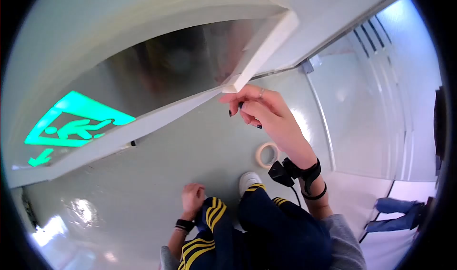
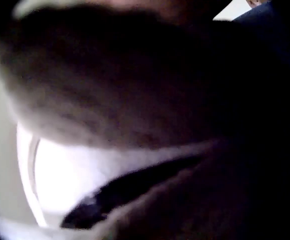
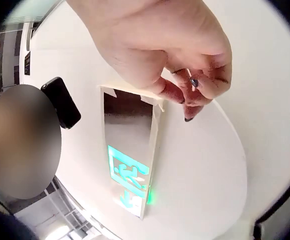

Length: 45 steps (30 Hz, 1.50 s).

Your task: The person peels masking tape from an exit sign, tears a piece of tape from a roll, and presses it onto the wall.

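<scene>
A lit exit sign (image 1: 166,70) with a green running figure and arrow hangs in front of me. Pale masking tape (image 1: 264,53) lines its near end and shows along its top and side edges in the right wrist view. My right hand (image 1: 269,110) is raised at the taped corner, fingers loosely bent, index fingertip right at the tape's lower end; thumb and index tips stand apart. Below that wrist, a roll of masking tape (image 1: 267,155) appears against the floor. My left hand (image 1: 193,198) hangs beside my thigh, fingers loosely curled, holding nothing visible. The left wrist view is dark and blurred.
The sign is mounted on a white wall (image 3: 205,165). A black box-like device (image 3: 61,102) appears left of it in the right wrist view. Grey floor (image 1: 157,175) lies below. Another person's legs in jeans (image 1: 392,215) show at the far right, near pale panels (image 1: 362,103).
</scene>
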### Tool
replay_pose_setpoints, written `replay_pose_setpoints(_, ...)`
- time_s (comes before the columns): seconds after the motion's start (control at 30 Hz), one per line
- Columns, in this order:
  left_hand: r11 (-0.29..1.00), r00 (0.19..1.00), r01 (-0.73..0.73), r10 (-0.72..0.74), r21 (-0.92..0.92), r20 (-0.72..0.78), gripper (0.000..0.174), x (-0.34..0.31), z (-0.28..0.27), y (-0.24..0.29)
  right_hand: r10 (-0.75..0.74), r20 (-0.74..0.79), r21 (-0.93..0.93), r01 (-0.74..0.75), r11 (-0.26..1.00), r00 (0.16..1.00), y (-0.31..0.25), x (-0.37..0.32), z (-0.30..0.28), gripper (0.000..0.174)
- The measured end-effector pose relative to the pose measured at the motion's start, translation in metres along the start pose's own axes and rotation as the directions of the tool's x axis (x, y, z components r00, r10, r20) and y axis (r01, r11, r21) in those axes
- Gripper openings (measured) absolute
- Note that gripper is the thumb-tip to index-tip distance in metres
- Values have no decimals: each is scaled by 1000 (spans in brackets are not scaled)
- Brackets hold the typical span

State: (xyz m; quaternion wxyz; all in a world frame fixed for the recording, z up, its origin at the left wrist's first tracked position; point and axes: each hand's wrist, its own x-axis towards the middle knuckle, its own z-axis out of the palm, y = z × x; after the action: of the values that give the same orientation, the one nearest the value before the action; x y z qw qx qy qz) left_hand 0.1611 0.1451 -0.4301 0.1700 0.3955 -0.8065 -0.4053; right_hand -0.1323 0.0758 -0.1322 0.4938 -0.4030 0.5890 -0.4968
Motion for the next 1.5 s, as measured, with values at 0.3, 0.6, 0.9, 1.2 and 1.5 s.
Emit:
replay_pose_setpoints(0.3,999,998,41,-42,-30,-35,4,3,-8,10,126,-65,321,-99,942,990,-27,-4,12,32)
replay_pose_setpoints(0.6,998,998,39,-40,-43,-38,3,3,-8,8,136,-99,403,-85,911,986,-26,-8,-6,24)
replay_pose_setpoints(0.9,1000,998,1,-3,-30,-63,4,6,-11,12,265,198,848,-300,436,944,-34,-5,2,52)
replay_pose_setpoints(1.2,999,992,-24,20,-36,-126,4,6,-6,10,-314,-197,-547,162,821,929,-6,2,4,17)
replay_pose_setpoints(1.5,1000,997,13,-13,4,-72,4,5,-10,10,-651,-48,-820,343,459,758,-20,12,-3,12)
